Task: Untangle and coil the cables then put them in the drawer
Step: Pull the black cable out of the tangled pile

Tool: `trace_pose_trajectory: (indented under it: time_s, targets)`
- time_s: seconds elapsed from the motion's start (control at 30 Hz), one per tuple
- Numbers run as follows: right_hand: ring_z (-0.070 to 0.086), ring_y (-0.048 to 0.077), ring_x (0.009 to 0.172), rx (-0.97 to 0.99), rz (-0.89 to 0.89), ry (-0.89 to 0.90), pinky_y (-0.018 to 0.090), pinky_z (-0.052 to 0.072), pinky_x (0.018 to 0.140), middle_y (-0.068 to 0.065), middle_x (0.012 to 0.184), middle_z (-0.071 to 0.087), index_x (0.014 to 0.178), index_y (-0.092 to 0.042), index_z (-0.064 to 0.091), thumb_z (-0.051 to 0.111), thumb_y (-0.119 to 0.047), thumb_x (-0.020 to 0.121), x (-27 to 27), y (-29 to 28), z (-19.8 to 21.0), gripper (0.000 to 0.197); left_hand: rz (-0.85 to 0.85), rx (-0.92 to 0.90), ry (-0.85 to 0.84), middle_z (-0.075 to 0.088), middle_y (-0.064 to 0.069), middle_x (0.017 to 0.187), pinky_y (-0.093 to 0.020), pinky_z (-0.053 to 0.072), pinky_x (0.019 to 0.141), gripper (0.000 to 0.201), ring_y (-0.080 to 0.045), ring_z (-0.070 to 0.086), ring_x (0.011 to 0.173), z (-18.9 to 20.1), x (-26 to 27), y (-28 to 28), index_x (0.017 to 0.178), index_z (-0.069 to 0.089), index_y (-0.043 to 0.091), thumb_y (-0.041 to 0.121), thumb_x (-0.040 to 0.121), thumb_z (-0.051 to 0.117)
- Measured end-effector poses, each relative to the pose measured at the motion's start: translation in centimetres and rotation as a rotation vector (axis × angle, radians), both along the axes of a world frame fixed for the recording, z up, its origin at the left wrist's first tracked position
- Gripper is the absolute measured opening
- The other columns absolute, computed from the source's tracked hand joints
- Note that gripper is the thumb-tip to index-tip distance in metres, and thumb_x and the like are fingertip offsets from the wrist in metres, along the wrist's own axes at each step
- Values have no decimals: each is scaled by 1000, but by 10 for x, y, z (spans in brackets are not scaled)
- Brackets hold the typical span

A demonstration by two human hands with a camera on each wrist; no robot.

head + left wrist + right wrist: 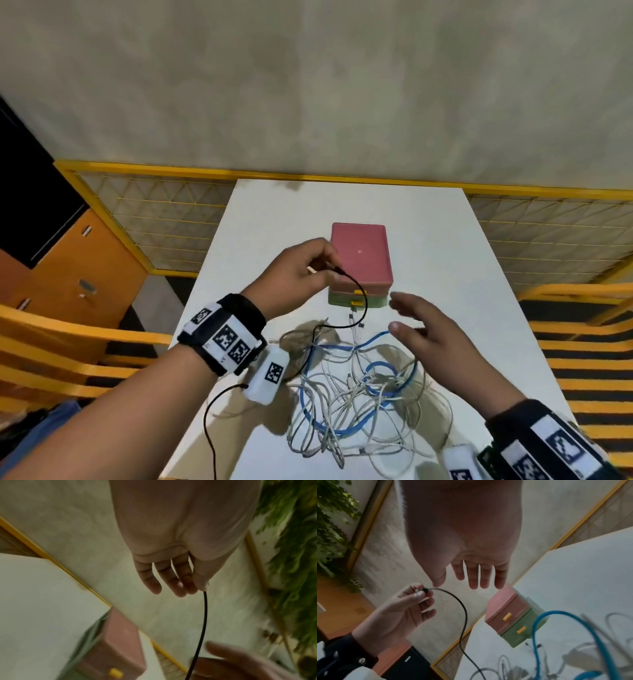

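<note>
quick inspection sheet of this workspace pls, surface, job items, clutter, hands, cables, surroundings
surface: white table, bare at the far end.
job's things: small drawer unit, pink drawer over green one, yellow handles, both shut; tangled cables in front of it.
clutter: nothing seen.
grippers: left hand pinches the end of the black cable, raised over the table; right hand open, fingers spread above the tangle, holding nothing.
cables: black cable arcs down from the left hand into the pile; blue cable and white cables looped together, none coiled yet.
surroundings: yellow mesh fence, beige wall, orange cabinet, green plant.
</note>
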State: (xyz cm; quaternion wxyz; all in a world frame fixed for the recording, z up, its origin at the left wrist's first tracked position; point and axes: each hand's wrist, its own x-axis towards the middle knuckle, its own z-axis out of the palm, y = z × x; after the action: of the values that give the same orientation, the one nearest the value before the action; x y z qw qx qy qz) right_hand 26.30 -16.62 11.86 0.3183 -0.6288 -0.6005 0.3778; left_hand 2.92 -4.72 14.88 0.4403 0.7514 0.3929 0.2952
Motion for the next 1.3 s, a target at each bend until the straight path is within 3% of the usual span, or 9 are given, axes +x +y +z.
trace_pose_trajectory:
  time_s: [0.23, 0.33, 0.47, 0.57, 0.7, 0.9, 1.0, 1.1, 1.3]
  targets:
    - [71, 16, 84, 27, 121, 224, 40, 54, 84, 0, 79, 74, 98, -26, 70, 51, -18, 101, -42, 9, 18, 20, -14, -157, -273, 66, -10, 101, -29, 53, 83, 33, -17, 65, 93, 22, 1, -39, 118, 53, 12, 4, 89, 65]
    - [69, 10, 70, 162, 87, 172, 24, 52, 70, 4, 70, 70, 88, -35, 67, 52, -14, 100, -51, 11, 31, 28, -22, -342, -228, 62, -1, 118, -12, 50, 81, 54, 6, 63, 100, 18, 4, -52, 141, 29, 27, 25, 96, 58]
    - [66, 4, 77, 172, 256, -85, 25, 50, 72, -4, 80, 70, 91, -21, 68, 54, -18, 99, -69, 9, 40, 16, 20, -370, -222, 60, -2, 133, -21, 44, 97, 34, -6, 56, 121, 22, 10, -61, 134, 51, 20, 30, 104, 39]
    - [62, 5, 88, 172, 218, -183, 28, 50, 80, -8, 89, 69, 94, -21, 70, 58, -33, 96, -74, 7, 32, 18, 56, -326, -336, 70, -6, 120, -16, 49, 84, 37, -13, 64, 114, 30, 3, -54, 115, 66, 11, 25, 106, 33]
    - [63, 19, 75, -276, -179, 377, 32, 49, 66, 7, 84, 71, 86, -10, 70, 47, -46, 99, -79, 1, 22, 44, 98, -515, -630, 71, -11, 87, -31, 55, 76, 44, -20, 70, 79, 41, -11, -51, 91, 67, 6, 27, 106, 30]
    - [71, 23, 66, -718, -131, 1103, 38, 55, 73, 10, 79, 71, 92, -10, 69, 41, -49, 99, -123, 9, 17, 48, -63, -967, -883, 56, -10, 61, -37, 55, 63, 45, -23, 58, 55, 27, -30, -72, 70, 58, 8, 35, 100, 39]
    - [66, 22, 53, -606, -242, 1312, 33, 57, 55, 9, 66, 67, 87, -6, 64, 52, -29, 91, -129, 22, 27, 27, -100, -1027, -760, 48, -6, 57, -32, 50, 55, 40, -19, 49, 50, 12, -48, -83, 67, 53, 12, 38, 95, 43]
    - [67, 18, 57, -470, -385, 1301, 36, 60, 65, 5, 66, 66, 93, -8, 63, 58, -17, 83, -116, 27, 30, 14, -82, -1111, -545, 41, -2, 56, -27, 47, 47, 40, -16, 41, 48, -11, -78, -92, 66, 49, 16, 39, 97, 41]
    - [65, 15, 53, -355, -514, 1179, 33, 60, 59, 1, 61, 65, 92, -16, 58, 44, -17, 101, -80, 27, 33, 17, -27, -1082, -16, 44, -4, 60, -25, 36, 44, 40, -15, 36, 42, -54, -139, -123, 69, 57, 17, 43, 97, 47]
